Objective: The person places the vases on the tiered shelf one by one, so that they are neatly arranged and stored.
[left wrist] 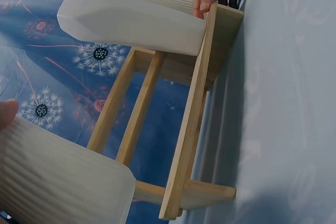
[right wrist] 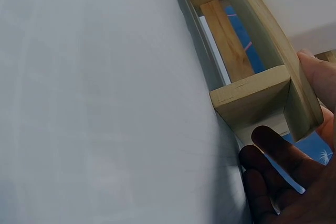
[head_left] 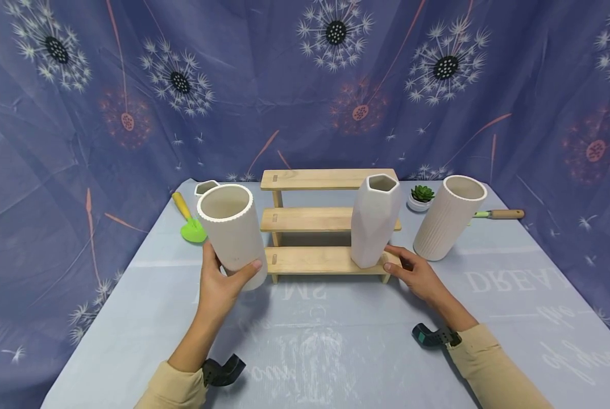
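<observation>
My left hand (head_left: 220,287) grips a white ribbed cylindrical vase (head_left: 233,238) low on its side, in front of the left end of a three-step wooden shelf (head_left: 310,261). The vase's ribs show in the left wrist view, where the vase (left wrist: 58,174) leans beside the shelf end. On the right part of the lowest step stands a white faceted vase (head_left: 373,221). Beside it my right hand (head_left: 417,275) pinches the right end of that step. The right wrist view shows the thumb on the board (right wrist: 273,40) and the other fingers (right wrist: 286,156) below it.
Right of the shelf stand a second ribbed vase (head_left: 450,218) and a small potted succulent (head_left: 421,196), with a wooden-handled tool (head_left: 504,214) behind. At left lie a green trowel (head_left: 193,231) with a yellow handle and another white vase (head_left: 204,186), partly hidden.
</observation>
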{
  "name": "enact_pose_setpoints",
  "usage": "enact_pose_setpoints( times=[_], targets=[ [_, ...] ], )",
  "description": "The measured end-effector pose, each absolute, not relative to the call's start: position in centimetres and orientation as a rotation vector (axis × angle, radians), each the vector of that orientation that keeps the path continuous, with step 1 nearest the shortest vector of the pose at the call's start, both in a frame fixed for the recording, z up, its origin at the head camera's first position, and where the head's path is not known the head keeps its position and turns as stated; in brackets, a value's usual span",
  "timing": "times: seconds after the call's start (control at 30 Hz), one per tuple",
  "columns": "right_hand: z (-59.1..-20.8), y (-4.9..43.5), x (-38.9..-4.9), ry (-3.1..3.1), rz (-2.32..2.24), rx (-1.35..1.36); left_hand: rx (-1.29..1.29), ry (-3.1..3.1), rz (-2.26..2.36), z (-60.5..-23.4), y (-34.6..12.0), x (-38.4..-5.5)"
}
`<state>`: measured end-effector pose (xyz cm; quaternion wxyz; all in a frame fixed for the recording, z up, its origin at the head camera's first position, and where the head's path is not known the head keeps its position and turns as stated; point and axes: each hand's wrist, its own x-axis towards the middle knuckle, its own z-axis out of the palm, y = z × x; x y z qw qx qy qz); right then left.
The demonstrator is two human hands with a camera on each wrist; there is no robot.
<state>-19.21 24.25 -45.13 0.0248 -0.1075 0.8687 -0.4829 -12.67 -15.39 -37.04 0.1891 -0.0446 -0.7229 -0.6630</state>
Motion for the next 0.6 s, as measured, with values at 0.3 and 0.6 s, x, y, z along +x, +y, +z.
enact_pose_setpoints(
  times=[0.3,0.6],
  targets=[
    [-45.1,24.2,-19.2,2.684,-1.488,-0.332,-0.169,-2.056,-1.893,-37.0,-14.1,-14.1],
    [-45.1,24.1,-19.1,2.673,-1.510,-0.316,-0.210,-2.068,-1.923,-37.0,-12.7,-15.2]
  ],
)
